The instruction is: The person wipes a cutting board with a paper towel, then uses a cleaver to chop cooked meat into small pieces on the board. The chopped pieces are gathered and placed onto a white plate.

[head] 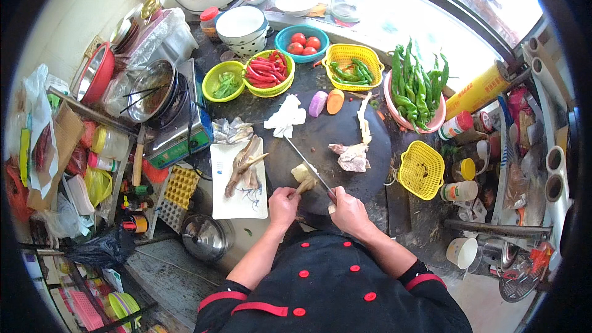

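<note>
My right hand [350,210] grips the handle of a kitchen knife; its blade [300,151] is seen nearly edge-on over the round dark chopping board [296,145]. My left hand [283,207] pinches the near end of a pale piece of meat [303,175], seemingly poultry, touching or just beside the blade. Farther right on the board lie another pinkish piece of meat [354,157] and a long pale strip [364,118], perhaps a neck. Left of the board, a white rectangular plate [221,203] bears brownish poultry pieces [245,166].
Crumpled white paper or cloth [285,117], a purple onion piece [318,103] and a carrot piece [335,101] lie at the board's far side. Beyond are baskets of red chillies [267,70] and green peppers [416,88]. A wok [152,90] stands left; a yellow basket [428,148] right.
</note>
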The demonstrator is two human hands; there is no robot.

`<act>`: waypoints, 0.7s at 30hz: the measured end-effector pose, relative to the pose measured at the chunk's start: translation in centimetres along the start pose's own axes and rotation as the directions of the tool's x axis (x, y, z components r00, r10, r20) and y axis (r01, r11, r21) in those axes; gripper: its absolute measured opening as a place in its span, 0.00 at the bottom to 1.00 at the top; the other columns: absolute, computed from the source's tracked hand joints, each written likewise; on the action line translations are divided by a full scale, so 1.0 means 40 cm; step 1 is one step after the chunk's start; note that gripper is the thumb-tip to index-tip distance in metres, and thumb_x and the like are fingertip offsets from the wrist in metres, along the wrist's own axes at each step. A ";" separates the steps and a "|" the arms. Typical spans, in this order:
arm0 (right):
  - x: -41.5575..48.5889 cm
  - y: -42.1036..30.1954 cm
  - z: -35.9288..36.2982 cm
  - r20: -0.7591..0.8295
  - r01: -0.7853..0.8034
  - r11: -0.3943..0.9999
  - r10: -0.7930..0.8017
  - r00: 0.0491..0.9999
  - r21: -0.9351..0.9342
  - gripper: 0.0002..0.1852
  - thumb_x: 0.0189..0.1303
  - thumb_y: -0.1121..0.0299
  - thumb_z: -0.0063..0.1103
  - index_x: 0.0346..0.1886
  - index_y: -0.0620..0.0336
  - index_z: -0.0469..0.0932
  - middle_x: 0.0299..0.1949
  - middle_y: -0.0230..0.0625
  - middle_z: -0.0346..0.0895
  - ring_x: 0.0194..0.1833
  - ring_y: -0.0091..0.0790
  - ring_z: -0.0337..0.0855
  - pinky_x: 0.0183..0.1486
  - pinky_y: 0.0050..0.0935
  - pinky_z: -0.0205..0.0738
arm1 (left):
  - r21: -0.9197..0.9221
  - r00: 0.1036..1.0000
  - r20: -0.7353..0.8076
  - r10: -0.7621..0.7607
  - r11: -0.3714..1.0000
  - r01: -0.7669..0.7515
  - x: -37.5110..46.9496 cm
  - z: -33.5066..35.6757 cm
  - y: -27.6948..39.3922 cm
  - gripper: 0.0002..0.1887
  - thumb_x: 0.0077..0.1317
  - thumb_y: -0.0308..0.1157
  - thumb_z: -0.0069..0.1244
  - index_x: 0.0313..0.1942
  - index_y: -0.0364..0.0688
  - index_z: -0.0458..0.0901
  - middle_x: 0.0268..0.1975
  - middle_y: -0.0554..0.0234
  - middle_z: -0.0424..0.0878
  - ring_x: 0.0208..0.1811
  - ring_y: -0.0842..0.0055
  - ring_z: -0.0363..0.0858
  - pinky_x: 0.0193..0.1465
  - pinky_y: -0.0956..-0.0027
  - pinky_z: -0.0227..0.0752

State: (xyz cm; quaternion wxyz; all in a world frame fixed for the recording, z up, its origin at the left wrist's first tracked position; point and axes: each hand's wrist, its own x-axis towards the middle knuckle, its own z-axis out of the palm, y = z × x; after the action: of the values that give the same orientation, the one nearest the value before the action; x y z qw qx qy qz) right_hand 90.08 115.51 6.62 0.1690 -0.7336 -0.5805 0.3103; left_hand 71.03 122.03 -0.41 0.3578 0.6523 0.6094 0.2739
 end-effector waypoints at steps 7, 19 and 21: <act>0.002 -0.018 -0.016 -0.130 0.077 0.996 -0.072 0.989 0.035 0.13 0.59 0.73 0.58 0.46 0.62 0.70 0.33 0.59 0.80 0.38 0.63 0.82 0.40 0.56 0.75 | 0.011 0.997 -0.039 0.060 0.998 -0.060 -0.004 0.001 -0.002 0.07 0.55 0.29 0.60 0.33 0.35 0.86 0.33 0.48 0.82 0.34 0.55 0.83 0.41 0.58 0.77; 0.033 -0.018 -0.018 -0.122 0.034 0.999 -0.031 0.992 0.021 0.12 0.58 0.72 0.59 0.44 0.62 0.70 0.31 0.59 0.80 0.37 0.63 0.82 0.40 0.55 0.75 | -0.012 0.999 -0.016 0.032 0.999 -0.032 -0.001 0.004 -0.006 0.08 0.55 0.29 0.61 0.35 0.35 0.87 0.34 0.50 0.83 0.35 0.60 0.83 0.43 0.62 0.77; 0.027 -0.034 -0.025 -0.170 0.074 0.996 -0.064 0.983 0.056 0.12 0.58 0.72 0.59 0.44 0.62 0.70 0.31 0.59 0.80 0.37 0.63 0.82 0.39 0.55 0.75 | -0.029 0.999 -0.020 0.037 0.999 -0.038 -0.002 0.005 -0.007 0.08 0.55 0.28 0.61 0.35 0.35 0.87 0.33 0.49 0.83 0.35 0.60 0.83 0.42 0.62 0.77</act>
State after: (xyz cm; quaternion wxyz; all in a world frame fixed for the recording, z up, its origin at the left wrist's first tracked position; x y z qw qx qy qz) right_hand 89.85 117.01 7.93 0.2505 -0.7310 -0.5794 0.2593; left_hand 71.02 121.92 -0.74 0.3561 0.6556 0.5965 0.2960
